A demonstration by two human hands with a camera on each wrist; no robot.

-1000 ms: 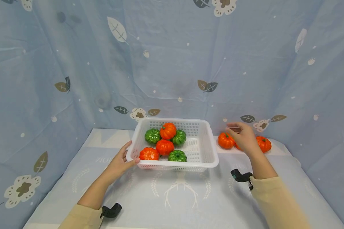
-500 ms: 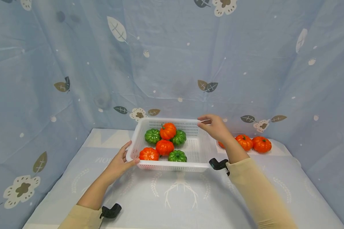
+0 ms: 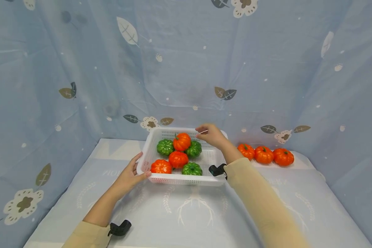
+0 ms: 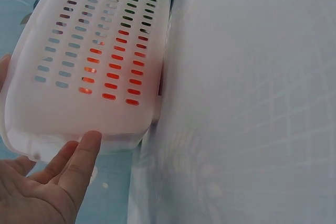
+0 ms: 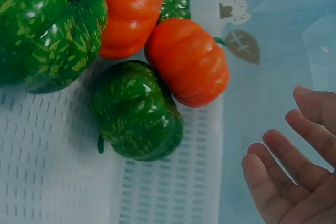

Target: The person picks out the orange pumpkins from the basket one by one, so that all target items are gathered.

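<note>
White plastic basket (image 3: pixel 186 178), gripped by the left hand (image 3: pixel 128 179), holds orange pumpkins (image 3: pixel 178 159) and green pumpkins (image 3: pixel 192 169). Fingers loose and free, the right hand (image 3: pixel 213 136) hovers near its back rim.

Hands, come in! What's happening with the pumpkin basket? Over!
Left hand holding white basket at corner. Right hand empty, over basket. Six pumpkins inside, three orange pumpkins outside. Nothing seen blocking right hand.

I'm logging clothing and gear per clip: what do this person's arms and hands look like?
The left sleeve and right sleeve are plain pale yellow, ending on the forearms. A bent black device sits by each cuff, left and right. The left hand and right hand wear no gloves.
</note>
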